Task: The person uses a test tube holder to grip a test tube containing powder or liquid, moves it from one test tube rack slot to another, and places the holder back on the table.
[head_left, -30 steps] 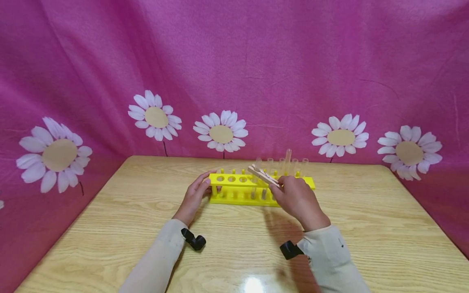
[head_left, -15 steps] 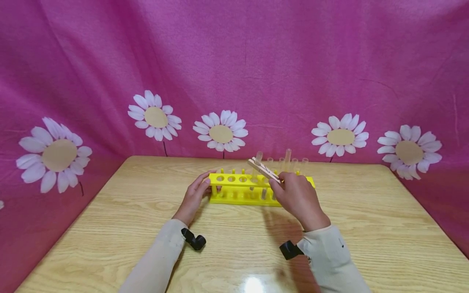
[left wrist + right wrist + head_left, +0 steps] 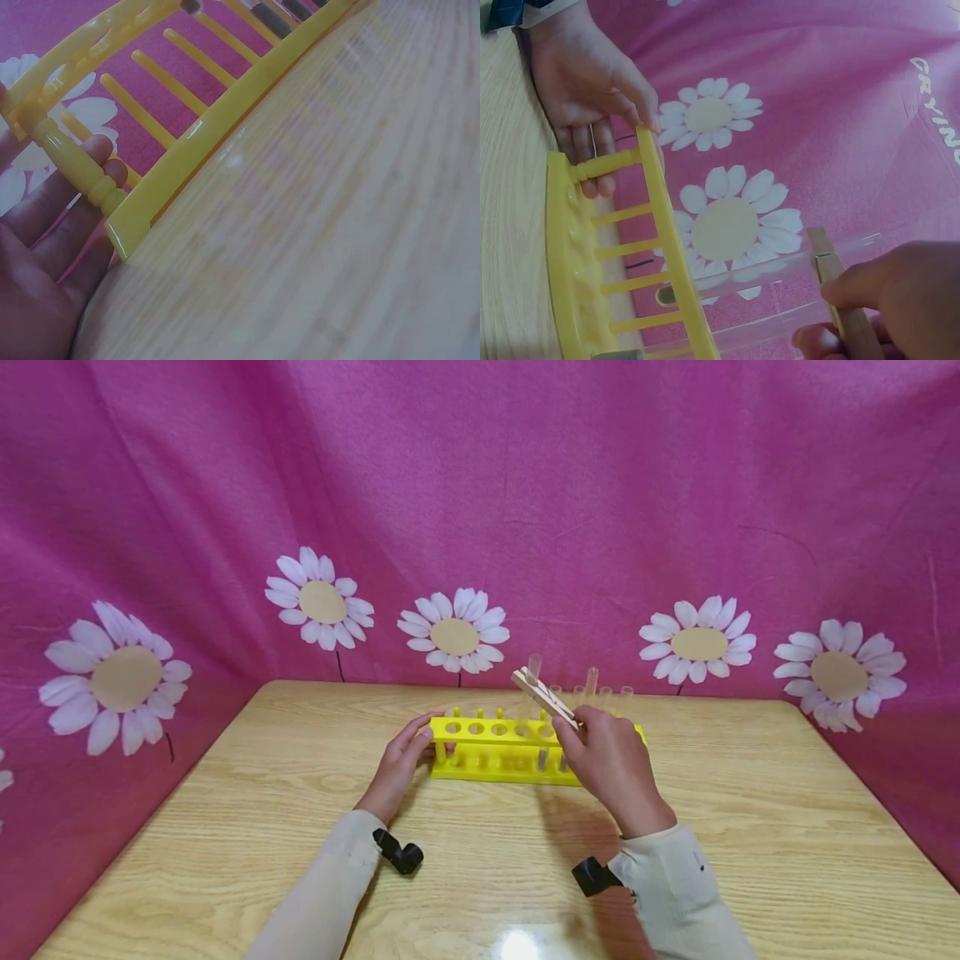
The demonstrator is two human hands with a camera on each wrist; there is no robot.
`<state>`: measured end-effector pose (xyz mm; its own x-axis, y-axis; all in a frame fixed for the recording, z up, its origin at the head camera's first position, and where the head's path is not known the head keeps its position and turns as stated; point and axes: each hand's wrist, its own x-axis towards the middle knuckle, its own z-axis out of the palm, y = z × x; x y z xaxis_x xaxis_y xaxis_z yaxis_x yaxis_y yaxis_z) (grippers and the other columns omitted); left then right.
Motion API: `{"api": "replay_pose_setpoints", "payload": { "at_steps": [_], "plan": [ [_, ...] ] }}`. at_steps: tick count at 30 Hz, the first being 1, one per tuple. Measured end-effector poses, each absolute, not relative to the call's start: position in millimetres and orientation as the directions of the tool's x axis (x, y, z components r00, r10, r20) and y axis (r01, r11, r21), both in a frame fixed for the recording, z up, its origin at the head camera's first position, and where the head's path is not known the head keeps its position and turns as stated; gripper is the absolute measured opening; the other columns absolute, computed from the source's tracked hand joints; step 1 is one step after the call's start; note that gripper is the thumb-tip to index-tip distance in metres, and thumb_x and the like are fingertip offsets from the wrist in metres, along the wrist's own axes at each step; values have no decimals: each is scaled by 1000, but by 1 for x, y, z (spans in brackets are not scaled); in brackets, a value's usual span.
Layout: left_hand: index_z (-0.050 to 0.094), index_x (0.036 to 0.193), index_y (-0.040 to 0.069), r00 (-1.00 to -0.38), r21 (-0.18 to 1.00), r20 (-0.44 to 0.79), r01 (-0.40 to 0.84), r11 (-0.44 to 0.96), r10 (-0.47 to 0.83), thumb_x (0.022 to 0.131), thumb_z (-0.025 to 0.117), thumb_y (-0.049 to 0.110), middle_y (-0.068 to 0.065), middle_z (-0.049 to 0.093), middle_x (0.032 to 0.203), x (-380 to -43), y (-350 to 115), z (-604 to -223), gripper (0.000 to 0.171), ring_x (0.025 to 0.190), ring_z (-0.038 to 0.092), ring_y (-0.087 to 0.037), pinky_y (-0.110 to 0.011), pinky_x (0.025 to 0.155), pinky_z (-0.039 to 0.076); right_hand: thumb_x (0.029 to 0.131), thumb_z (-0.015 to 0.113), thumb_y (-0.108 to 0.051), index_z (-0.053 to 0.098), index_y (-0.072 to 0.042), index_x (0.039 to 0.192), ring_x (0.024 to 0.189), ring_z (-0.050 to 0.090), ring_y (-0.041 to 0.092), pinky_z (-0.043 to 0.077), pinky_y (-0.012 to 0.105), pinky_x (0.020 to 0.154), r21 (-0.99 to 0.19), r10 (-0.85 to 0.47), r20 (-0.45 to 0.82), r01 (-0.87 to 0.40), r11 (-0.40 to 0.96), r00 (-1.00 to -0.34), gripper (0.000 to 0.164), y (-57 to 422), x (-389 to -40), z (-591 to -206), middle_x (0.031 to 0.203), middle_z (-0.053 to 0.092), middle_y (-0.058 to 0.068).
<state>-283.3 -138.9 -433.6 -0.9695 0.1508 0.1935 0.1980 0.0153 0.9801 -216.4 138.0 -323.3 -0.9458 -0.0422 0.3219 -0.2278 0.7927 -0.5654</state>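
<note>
A yellow test tube rack [image 3: 495, 774] stands on the wooden table. My left hand [image 3: 393, 770] grips its left end, thumb at the top bar, and fingers behind the end post [image 3: 71, 154]. In my right hand [image 3: 613, 768] is a wooden test tube clamp [image 3: 552, 700], pinched between thumb and fingers. Its jaws sit around a clear test tube [image 3: 534, 669] near the mouth. That tube is raised above its neighbours, and its rounded bottom [image 3: 666, 295] is just below the top bar in the right wrist view. Holes to its left hold no tubes.
Several more clear tubes [image 3: 592, 681] stand in the rack's right half, partly hidden by the right hand. Upright pegs [image 3: 457, 713] line the rack's back. A pink cloth [image 3: 570, 510] with white flowers hangs behind the table [image 3: 480, 868].
The right hand and clamp have tilted up, lifting the clamped test tube so that its bottom has risen from the rack's base to near the top bar. The left hand stays on the rack.
</note>
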Motion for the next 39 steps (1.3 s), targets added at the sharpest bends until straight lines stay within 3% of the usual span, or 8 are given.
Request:
{"api": "replay_pose_setpoints", "payload": {
  "at_steps": [10,18,24,28,35,39],
  "plan": [
    [47,141,7,-965,975,214,219,20,149,104,44,29,-9,46,144,-284,-138,-433,43,112,55,-28,-48,104,40,96,60,-28,66,-3,93,45,43,17,32,27,38,-600,-11,323,-214,771,-946,26,136,-216,-321,57,51,4],
    [50,140,11,-966,974,220,224,18,135,103,45,30,-6,49,141,-283,-139,-434,41,110,56,-23,-46,101,43,95,61,-28,66,-3,92,46,45,18,32,27,39,-608,6,354,-225,762,-935,25,134,-215,-320,57,51,4],
    [49,141,13,-968,976,207,214,36,142,103,45,35,-6,53,136,-283,-140,-435,44,110,58,-27,-44,101,43,96,60,-28,66,-4,93,45,43,18,31,26,38,-613,20,396,-248,751,-918,25,131,-213,-320,57,49,5],
    [48,141,12,-967,975,211,218,36,142,103,45,34,-5,50,140,-282,-142,-436,44,111,57,-29,-45,102,42,96,59,-30,66,-5,95,45,44,19,32,25,38,-636,20,392,-255,728,-920,26,127,-211,-322,57,48,5],
    [51,139,20,-967,978,202,208,23,154,103,45,34,-4,47,143,-284,-141,-435,39,115,54,-28,-45,104,40,96,60,-28,65,-6,91,42,39,19,29,24,37,-637,-5,403,-284,716,-915,23,122,-211,-323,55,44,5],
    [50,140,16,-967,980,194,200,20,163,104,43,28,-8,46,144,-279,-139,-426,38,115,53,-28,-47,104,40,96,61,-27,64,-5,88,41,37,18,26,24,37,-621,-28,402,-295,726,-915,23,121,-213,-326,54,42,4]
  ]
}}
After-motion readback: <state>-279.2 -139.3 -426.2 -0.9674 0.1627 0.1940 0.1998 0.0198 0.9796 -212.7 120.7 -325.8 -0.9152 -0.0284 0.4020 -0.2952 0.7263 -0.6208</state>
